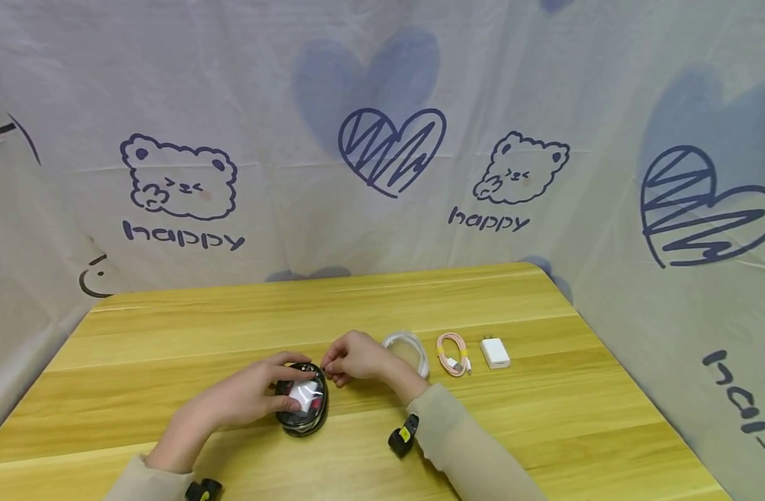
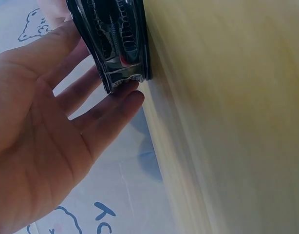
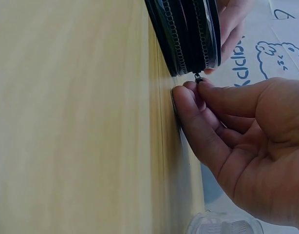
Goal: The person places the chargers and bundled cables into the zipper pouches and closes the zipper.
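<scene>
A small oval zip pouch (image 1: 308, 422) with black edges and a see-through top sits on the table, something white and a bit of red showing inside. My left hand (image 1: 247, 395) holds it from the left, thumb and fingers spread over its top and side. At the pouch's far right end, my right hand (image 1: 360, 358) pinches the zipper pull (image 3: 198, 78) between thumb and forefinger. The zipper teeth (image 3: 170, 24) run along the pouch's side in the right wrist view. From the left wrist view, the left fingertips (image 2: 135, 99) touch the pouch's near end.
Right of the right hand lie a coiled clear-white cable (image 1: 424, 365), partly behind the wrist, a pink charging cable (image 1: 442, 358) with yellow ties, and a white charger plug (image 1: 496, 353). A printed cloth (image 1: 282, 229) hangs behind the wooden table (image 1: 545, 417).
</scene>
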The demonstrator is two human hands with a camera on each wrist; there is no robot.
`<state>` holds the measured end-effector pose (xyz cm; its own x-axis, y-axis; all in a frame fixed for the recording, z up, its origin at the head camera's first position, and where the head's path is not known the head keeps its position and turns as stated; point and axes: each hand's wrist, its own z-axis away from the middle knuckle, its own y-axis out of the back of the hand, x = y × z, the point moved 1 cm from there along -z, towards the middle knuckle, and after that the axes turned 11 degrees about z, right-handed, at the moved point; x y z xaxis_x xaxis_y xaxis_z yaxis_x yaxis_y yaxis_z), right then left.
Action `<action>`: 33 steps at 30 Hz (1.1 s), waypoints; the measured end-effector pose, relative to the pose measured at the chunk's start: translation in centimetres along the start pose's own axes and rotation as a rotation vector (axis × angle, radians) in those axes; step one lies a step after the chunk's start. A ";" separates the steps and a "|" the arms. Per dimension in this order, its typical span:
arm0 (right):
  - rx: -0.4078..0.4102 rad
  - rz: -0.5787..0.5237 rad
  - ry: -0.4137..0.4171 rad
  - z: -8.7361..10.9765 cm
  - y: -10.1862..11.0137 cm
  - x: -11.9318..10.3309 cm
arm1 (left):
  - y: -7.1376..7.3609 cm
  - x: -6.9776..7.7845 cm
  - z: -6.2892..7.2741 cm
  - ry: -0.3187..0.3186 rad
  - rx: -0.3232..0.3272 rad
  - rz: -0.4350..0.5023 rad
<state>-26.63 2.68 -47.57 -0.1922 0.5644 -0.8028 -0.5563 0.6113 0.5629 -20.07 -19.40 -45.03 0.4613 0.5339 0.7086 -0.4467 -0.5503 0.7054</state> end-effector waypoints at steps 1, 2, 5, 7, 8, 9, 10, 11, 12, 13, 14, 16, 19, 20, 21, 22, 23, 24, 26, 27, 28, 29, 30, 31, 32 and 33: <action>-0.005 0.002 0.000 0.0 0.0 0.0 | 0.0 0.0 0.0 0.000 0.001 0.002; -0.010 0.002 0.000 0.0 0.0 0.0 | -0.1 -0.1 0.0 0.001 0.004 0.003; -0.025 0.005 -0.002 0.1 0.1 0.0 | -0.1 -0.1 0.0 0.003 0.007 0.005; -0.036 0.007 0.000 0.1 0.2 0.0 | -0.2 0.0 0.0 0.009 0.010 0.003; -0.042 0.008 0.002 0.1 0.2 0.0 | -0.3 0.0 0.0 0.010 0.010 0.001; -0.047 0.009 0.003 0.2 0.2 0.0 | -0.3 0.1 0.0 0.015 0.010 0.002; -0.053 0.012 0.006 0.2 0.3 0.0 | -0.3 0.1 0.0 0.014 0.010 -0.002; -0.060 0.012 0.009 0.2 0.3 0.0 | -0.3 0.2 0.0 0.016 0.011 -0.002; -0.068 0.013 0.012 0.3 0.4 0.0 | -0.3 0.2 -0.1 0.022 0.013 -0.004; -0.077 0.014 0.014 0.3 0.5 0.0 | -0.4 0.3 -0.1 0.025 0.016 -0.007; -0.085 0.014 0.016 0.4 0.5 0.0 | -0.4 0.4 -0.1 0.028 0.017 -0.009; -0.103 0.024 0.018 0.5 0.7 0.0 | -0.4 0.4 -0.1 0.031 0.023 -0.019; -0.123 0.040 0.017 0.6 0.8 0.0 | -0.4 0.5 -0.1 0.032 0.028 -0.023; -0.127 0.047 0.016 0.7 0.8 0.0 | -0.4 0.5 -0.1 0.028 0.027 -0.023; -0.132 0.052 0.015 0.7 0.9 0.0 | -0.4 0.5 -0.1 0.023 0.027 -0.024; -0.135 0.053 0.013 0.7 0.9 0.0 | -0.4 0.5 -0.1 0.024 0.027 -0.021; -0.136 0.052 0.011 0.7 0.9 0.0 | -0.4 0.5 -0.1 0.027 0.027 -0.015; -0.136 0.048 0.009 0.7 0.9 0.0 | -0.4 0.5 -0.1 0.032 0.026 -0.010; -0.128 0.040 0.005 0.7 0.9 -0.1 | -0.3 0.5 -0.1 0.044 0.025 -0.002; -0.122 0.033 0.004 0.7 0.9 -0.1 | -0.3 0.4 0.0 0.048 0.027 0.000; -0.114 0.028 0.005 0.7 0.9 -0.2 | -0.3 0.4 0.0 0.053 0.028 0.006; -0.105 0.022 0.007 0.7 0.9 -0.2 | -0.2 0.3 0.0 0.054 0.030 0.008; -0.094 0.016 0.007 0.6 0.8 -0.2 | -0.2 0.3 0.0 0.057 0.034 0.011; -0.084 0.012 0.009 0.6 0.7 -0.2 | -0.2 0.2 0.0 0.056 0.038 0.010; -0.075 0.009 0.010 0.5 0.7 -0.3 | -0.1 0.1 0.0 0.054 0.042 0.011; -0.065 0.001 0.011 0.5 0.6 -0.3 | 0.0 0.1 0.0 0.050 0.045 0.008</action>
<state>-26.53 3.13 -46.95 -0.2018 0.5589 -0.8043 -0.6070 0.5731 0.5505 -20.01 -19.36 -45.01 0.4185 0.5600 0.7150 -0.4146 -0.5827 0.6990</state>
